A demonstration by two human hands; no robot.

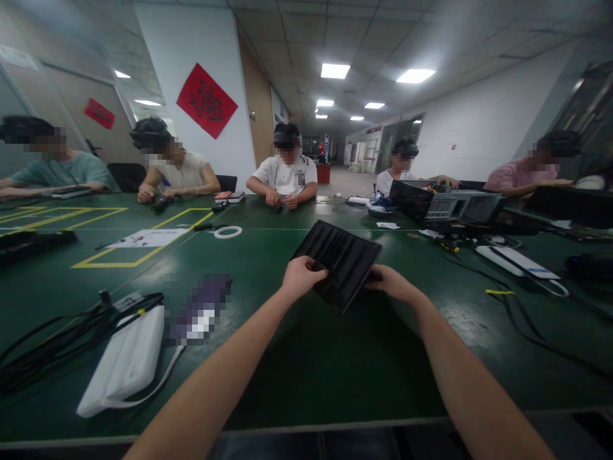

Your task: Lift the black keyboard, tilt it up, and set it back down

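Note:
Tilted above the green table (268, 383) is a flat black ribbed tray (342, 255), held between my two hands. My left hand (302, 280) grips its left edge, with the thumb lying over the ribbed face. On the opposite side, my right hand (390, 284) holds the right edge; its fingers are partly hidden behind the tray. The tray shows long parallel ridges, and I cannot make out its underside.
A white power bank (127, 361) with a cable lies front left, beside bundled black cables (90, 326). A white tape ring (228, 232) lies farther back. At right are an open computer case (445, 204), a white device (517, 260) and cables. Several people sit across the table.

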